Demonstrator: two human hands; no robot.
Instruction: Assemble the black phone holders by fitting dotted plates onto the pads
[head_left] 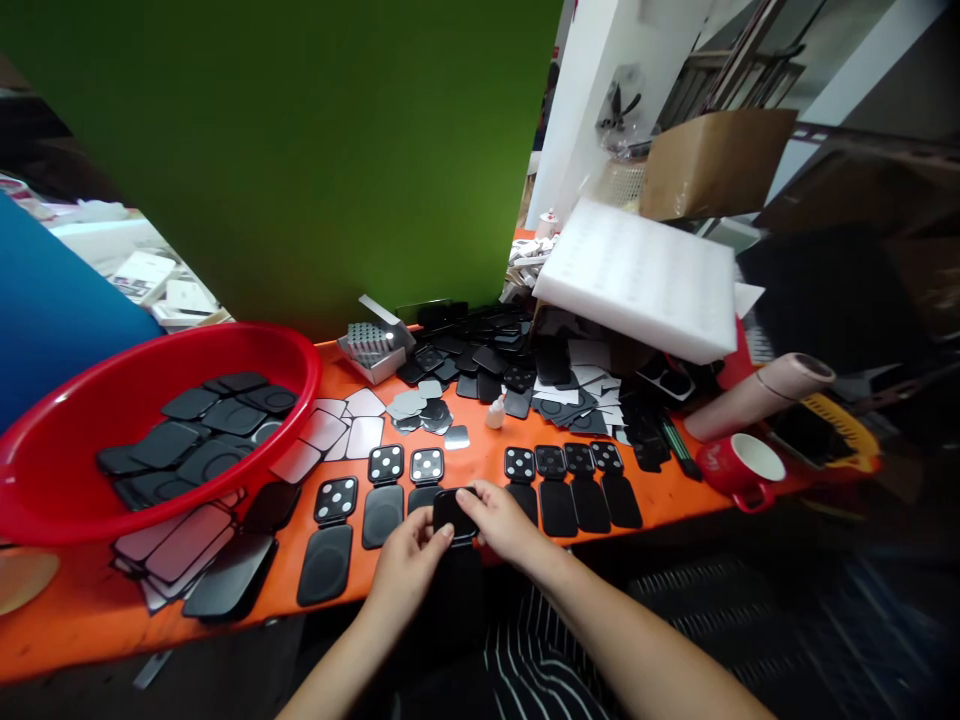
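Note:
Between both hands, at the table's front edge, is a black hinged folding pad (pixel 454 518). My left hand (pixel 414 548) grips its left side, thumb on top. My right hand (pixel 496 512) holds the upper right side, with its thumb pressed on the face. The pad's lower panel hangs below, dark and hard to make out. Similar opened pads lie in a row: one with white dots (pixel 336 498) at left, two closer to my left hand, and several more (pixel 577 460) right of my right hand. A small whitish bottle (pixel 495 412) stands beyond my hands.
A red basin (pixel 300 440) holding black pads (pixel 232 418) stands left. Farther back are a box of small round discs (pixel 367 340), piled black pieces (pixel 487 360) and white foam (pixel 637 275). A red mug (pixel 727 470) and pink tumbler (pixel 765 395) sit right on the orange table (pixel 480 445).

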